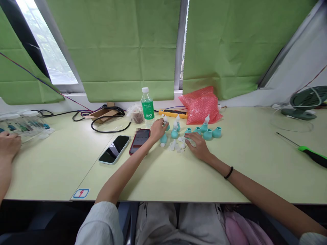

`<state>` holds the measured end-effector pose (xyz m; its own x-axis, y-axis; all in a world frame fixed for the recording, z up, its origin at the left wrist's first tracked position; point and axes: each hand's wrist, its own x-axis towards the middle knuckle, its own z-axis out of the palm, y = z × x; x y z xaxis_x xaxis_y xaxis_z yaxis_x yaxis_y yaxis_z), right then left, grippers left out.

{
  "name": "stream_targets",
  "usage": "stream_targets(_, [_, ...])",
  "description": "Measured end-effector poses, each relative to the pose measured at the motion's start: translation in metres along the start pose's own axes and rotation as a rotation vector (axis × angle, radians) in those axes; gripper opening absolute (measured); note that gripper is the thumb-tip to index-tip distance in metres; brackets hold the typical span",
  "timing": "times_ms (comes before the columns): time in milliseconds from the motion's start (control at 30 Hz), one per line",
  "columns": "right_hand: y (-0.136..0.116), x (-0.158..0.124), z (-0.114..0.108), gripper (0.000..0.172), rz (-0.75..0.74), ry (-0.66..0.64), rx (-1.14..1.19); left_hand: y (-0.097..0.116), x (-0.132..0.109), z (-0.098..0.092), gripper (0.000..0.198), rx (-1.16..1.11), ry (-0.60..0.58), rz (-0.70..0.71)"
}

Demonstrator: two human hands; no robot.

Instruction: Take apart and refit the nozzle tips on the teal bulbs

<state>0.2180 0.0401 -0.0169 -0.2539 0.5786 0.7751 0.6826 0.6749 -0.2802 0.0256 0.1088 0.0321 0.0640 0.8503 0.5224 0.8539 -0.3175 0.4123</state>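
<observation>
My left hand point(157, 129) reaches out over the table and pinches a small teal bulb with a white tip point(166, 125). My right hand point(197, 144) lies palm down, fingers spread, on loose white tips point(176, 146) scattered on the table. Several more teal bulbs point(208, 133) stand in a row just beyond my right hand, some with white tips fitted, some without.
Two phones point(114, 149) point(139, 140) lie left of my left hand. A green-labelled water bottle point(147, 107), a red bubble-wrap bag point(200, 103), a yellow power strip point(173, 112) and cables sit behind. A green-handled screwdriver point(310, 154) and a fan point(305, 102) lie right. Another person's hand point(9, 144) rests far left.
</observation>
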Motion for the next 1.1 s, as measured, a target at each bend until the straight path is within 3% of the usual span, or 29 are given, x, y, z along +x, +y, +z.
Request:
stream_targets(67, [-0.007,0.002,-0.005,0.022,0.003,0.061,0.055,0.009,-0.006,-0.014,0.026,-0.131,0.161,0.074])
stream_targets(133, [-0.016,0.003,-0.011,0.031,0.031,0.095,0.139,0.022,-0.017,-0.03,0.029,-0.288,0.201,0.126])
stream_targets(233, [-0.032,0.001,-0.017,0.043,0.077,0.059,0.327,0.041,-0.044,-0.047,0.031,-0.519,0.021,0.161])
stream_targets(367, [-0.052,-0.004,-0.017,0.047,0.15,-0.15,0.513,0.052,-0.082,-0.046,0.03,-0.781,-0.301,0.082])
stream_targets(467, [-0.06,-0.008,-0.013,0.037,0.251,-0.279,0.546,0.047,-0.096,-0.035,0.029,-0.925,-0.304,-0.027])
stream_targets(600, [-0.06,-0.01,-0.011,0.03,0.364,-0.344,0.657,0.038,-0.097,-0.03,0.026,-0.96,-0.192,-0.135])
stream_targets(867, [-0.063,-0.009,-0.012,0.029,0.486,-0.371,0.771,0.038,-0.1,-0.024,0.024,-0.941,-0.149,-0.096])
stream_targets(933, [-0.065,-0.008,-0.012,0.029,0.515,-0.374,0.806,0.037,-0.102,-0.021,0.026,-0.892,-0.105,-0.033])
stream_targets(1100, [-0.066,-0.009,-0.011,0.029,0.603,-0.405,0.947,0.029,-0.102,-0.015,0.016,-0.598,0.05,0.341])
